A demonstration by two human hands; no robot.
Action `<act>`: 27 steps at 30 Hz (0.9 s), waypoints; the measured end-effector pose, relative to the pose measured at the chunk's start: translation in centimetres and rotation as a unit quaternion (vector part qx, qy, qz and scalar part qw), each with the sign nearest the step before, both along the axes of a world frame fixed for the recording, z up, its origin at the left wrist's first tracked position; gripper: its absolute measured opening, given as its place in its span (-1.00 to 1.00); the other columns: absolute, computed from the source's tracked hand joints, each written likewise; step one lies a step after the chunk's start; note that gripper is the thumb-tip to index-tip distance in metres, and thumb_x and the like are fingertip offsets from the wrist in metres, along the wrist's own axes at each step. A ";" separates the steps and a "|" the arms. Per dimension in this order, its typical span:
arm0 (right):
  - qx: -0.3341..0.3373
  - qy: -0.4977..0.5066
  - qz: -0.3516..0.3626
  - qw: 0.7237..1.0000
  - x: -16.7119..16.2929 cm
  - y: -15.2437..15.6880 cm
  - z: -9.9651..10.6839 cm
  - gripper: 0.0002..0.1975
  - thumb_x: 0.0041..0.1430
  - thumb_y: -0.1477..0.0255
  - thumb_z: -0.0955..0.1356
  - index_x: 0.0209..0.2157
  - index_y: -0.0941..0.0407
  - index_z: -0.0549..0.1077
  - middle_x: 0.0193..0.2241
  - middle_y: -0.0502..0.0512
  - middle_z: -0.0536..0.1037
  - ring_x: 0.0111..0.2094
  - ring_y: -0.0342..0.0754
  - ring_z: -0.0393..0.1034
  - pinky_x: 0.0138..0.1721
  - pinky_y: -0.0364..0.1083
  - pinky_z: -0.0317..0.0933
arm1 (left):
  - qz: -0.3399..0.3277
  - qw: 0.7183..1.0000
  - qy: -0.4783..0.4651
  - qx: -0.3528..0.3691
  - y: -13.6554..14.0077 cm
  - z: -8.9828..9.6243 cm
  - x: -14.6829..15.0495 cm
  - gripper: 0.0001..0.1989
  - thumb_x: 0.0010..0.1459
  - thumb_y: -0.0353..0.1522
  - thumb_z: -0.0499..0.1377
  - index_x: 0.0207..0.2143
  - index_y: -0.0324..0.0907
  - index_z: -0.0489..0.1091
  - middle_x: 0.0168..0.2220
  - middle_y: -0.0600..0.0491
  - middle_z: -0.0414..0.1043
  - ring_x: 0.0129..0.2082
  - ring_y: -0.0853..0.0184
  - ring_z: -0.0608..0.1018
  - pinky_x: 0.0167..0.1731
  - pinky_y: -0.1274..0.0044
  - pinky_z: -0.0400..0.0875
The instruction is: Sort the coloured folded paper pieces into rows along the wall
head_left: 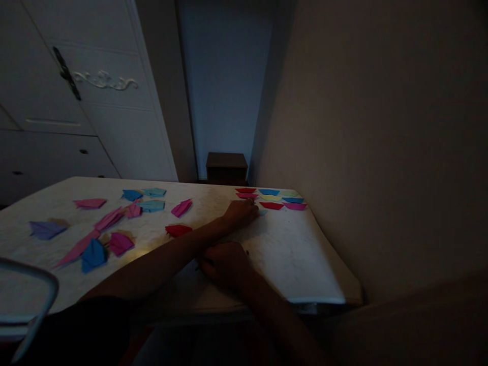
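Across the white marbled table (290, 259), rows of coloured boat-shaped paper folds (270, 197) line the far right corner, where the left hand (241, 213) seems to be placing or straightening one — the next move calls for light, level fingers. The right hand (225, 262) curls near the front edge; I can't make out either grip, and the pale-blue paper fold (263, 212) beside the left fingertips is mostly hidden — dim, too.

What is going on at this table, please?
Someone is working by hand with coloured folded papers, set in rows at the table's far right. The left hand is beside these rows, next to a pale blue piece; its grip is unclear. The right hand is curled nearer the front edge. Other folded pieces lie scattered on the left.
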State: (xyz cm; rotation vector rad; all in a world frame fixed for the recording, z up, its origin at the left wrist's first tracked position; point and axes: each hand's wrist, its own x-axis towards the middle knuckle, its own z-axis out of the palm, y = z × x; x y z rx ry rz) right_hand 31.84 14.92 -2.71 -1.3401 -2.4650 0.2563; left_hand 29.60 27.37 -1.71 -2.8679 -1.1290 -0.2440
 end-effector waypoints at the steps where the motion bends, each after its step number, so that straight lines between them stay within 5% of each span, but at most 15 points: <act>1: -0.001 0.006 -0.001 1.000 0.0 0.0 0.0 -0.71 0.26 0.28 0.29 -0.29 0.11 0.62 -0.37 0.10 0.64 -0.43 -0.07 0.47 -0.46 -0.13 0.06 | 0.000 1.000 -0.003 0.000 0.1 -0.1 0.1 -0.67 0.31 -0.22 -0.01 -0.15 -0.19 0.49 0.00 -0.16 0.38 -0.23 0.14 0.58 -0.32 0.38 0.45; 27: 0.013 0.000 -0.011 1.000 0.2 0.4 -0.8 -0.74 0.25 0.30 0.29 -0.39 0.11 0.56 -0.45 0.04 0.61 -0.50 -0.13 0.39 -0.50 -0.11 -0.11 | 0.036 0.997 -0.073 0.003 1.1 -1.8 0.3 -0.67 0.28 -0.20 0.02 -0.05 -0.15 0.43 0.00 -0.10 0.41 -0.17 0.18 0.56 -0.21 0.41 0.44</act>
